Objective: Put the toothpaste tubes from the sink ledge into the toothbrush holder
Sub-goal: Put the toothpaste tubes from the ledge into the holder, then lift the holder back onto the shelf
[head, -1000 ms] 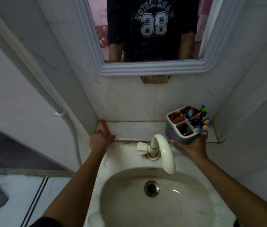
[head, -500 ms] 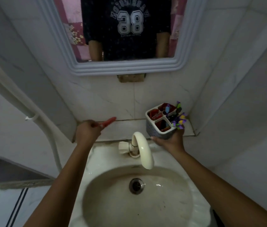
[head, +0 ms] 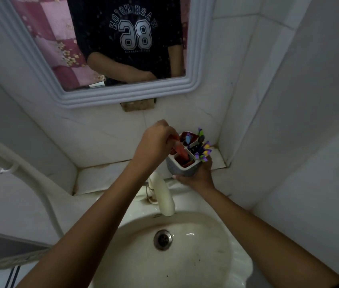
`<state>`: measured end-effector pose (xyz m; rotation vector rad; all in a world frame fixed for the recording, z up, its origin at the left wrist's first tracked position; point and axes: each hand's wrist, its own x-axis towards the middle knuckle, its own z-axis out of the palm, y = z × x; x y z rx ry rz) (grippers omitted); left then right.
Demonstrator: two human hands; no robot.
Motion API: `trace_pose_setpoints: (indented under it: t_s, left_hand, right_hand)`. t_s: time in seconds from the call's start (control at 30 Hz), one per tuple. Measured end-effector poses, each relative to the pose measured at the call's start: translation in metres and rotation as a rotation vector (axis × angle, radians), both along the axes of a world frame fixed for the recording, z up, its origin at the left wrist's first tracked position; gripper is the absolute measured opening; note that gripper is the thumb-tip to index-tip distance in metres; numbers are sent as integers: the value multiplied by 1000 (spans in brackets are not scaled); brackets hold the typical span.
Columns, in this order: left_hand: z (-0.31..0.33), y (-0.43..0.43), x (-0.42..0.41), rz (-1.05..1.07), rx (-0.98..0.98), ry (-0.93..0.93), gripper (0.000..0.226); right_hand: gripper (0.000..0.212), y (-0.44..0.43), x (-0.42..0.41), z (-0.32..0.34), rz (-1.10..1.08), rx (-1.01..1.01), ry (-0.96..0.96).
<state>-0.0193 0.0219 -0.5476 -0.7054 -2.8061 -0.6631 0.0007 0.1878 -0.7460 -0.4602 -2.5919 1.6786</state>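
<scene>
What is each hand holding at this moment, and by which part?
The left hand holds a red toothpaste tube by its upper end, lower end in the toothbrush holder. The right hand holds the holder by its lower front wall.

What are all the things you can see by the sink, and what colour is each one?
toothpaste tube: one, red, going into the near compartment of the holder
toothbrush holder: one, grey with white rim, on the ledge's right end
toothbrushes: several, purple, yellow, blue, in the holder's right side
ledge: one, white tile, behind the sink
tap: one, cream, over the basin
sink: one, cream, bottom centre
drain: one, metal, middle of the basin
mirror: one, pale frame, on the wall above
pipe: one, white, left wall
left hand: holds the tube
right hand: grips the holder
</scene>
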Motion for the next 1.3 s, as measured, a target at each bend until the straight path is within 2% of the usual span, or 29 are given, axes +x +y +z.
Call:
trace_pose_setpoints:
  t_s: [0.07,0.2,0.33,0.5,0.63,0.87,1.0,1.1,1.3]
  left_hand:
    - [-8,6,-3,-6,-65,-60,26]
    - [-14,2,-3,48,20,-107,36]
    - [-20,-8,4,55,-18,-146,27]
    - [-23,-16,20,74,-4,-206,21]
    - [-5,-16,34,50,59,-153,22]
    - [80,0,58,-66,213,-39,41]
    - [146,13,79,-157,390,56,61]
    - [207,16,93,-252,473,186,66]
    - [362,9,106,-354,432,432,72]
  right_hand:
    - [119,-1,3,5,-7,-17,-3]
    - [116,-5,7,6,-67,-44,20]
    - [105,-9,12,6,-120,-92,49]
    - [111,-7,23,16,-178,-116,190]
    - [112,9,32,36,-173,-109,275]
    - [120,41,69,167,-142,27,443]
    - [113,57,86,265,-101,53,553]
    - [102,65,99,345,-57,35,633]
    - [125,75,121,514,-37,100,781]
